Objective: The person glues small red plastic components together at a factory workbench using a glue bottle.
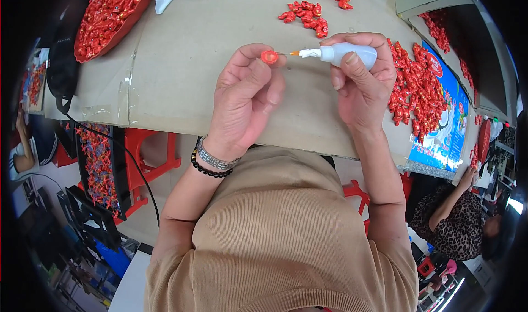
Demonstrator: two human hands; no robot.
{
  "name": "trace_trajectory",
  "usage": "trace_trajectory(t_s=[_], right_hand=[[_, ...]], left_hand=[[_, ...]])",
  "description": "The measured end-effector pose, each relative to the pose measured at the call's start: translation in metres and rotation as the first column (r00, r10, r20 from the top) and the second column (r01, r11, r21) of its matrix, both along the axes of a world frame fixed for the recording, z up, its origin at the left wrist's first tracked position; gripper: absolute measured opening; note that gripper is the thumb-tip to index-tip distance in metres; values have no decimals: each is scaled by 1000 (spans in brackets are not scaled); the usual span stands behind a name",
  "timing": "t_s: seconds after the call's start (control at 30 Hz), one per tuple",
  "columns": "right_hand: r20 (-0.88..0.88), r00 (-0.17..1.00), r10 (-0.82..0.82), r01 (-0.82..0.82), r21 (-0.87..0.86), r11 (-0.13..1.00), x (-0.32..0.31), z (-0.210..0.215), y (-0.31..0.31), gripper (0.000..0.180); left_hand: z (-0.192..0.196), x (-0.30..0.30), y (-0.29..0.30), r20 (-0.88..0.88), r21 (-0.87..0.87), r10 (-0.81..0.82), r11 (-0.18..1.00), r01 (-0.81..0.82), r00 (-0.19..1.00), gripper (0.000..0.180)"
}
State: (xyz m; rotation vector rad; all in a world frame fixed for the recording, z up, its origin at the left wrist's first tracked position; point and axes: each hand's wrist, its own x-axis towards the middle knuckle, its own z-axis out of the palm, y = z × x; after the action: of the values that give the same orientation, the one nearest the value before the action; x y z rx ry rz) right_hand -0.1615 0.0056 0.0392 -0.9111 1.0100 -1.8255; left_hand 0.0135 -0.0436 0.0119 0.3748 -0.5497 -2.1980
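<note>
Above the table, my left hand (245, 95) pinches a small red hollow piece (269, 57) between thumb and fingers, its round opening showing. My right hand (366, 84) is wrapped round a translucent white squeeze bottle (355, 55) that lies sideways. White wrapping and an orange hub join the bottle to a thin needle, which points left. The needle's tip reaches the red piece's edge; whether it touches or goes inside I cannot tell. Right of my right hand, many small red figures (415, 86) lie heaped on a blue printed sheet (448, 130).
A red basin (99, 51) full of similar red pieces stands at the far left. Two loose groups, one of red pieces (308, 16), lie at the far side. Beside the table are a black tray (99, 166) of red parts and a red stool (148, 152). A co-worker (454, 218) sits right.
</note>
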Motion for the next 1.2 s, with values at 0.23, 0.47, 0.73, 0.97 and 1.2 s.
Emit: trace_trajectory(t_s=[0.23,0.47,0.73,0.97,1.2], right_hand=[[6,1000,11,-11,-1,1000,0,-1,1,19],[1,1000,-4,4,22,1000,1,0,1,20],[0,1000,11,-11,21,1000,1,0,1,20],[-28,999,-24,23,-16,1000,0,0,1,19],[-56,998,-6,5,-3,1000,0,-1,1,19]], left_hand=[[0,0,0,0,10,3,1000,-3,1000,20],[-1,0,0,-15,5,-2,1000,2,1000,20],[0,0,0,-10,13,-2,1000,2,1000,19],[3,0,1,5,7,0,1000,0,1000,18],[0,-1,1,12,-1,1,1000,-1,1000,18]])
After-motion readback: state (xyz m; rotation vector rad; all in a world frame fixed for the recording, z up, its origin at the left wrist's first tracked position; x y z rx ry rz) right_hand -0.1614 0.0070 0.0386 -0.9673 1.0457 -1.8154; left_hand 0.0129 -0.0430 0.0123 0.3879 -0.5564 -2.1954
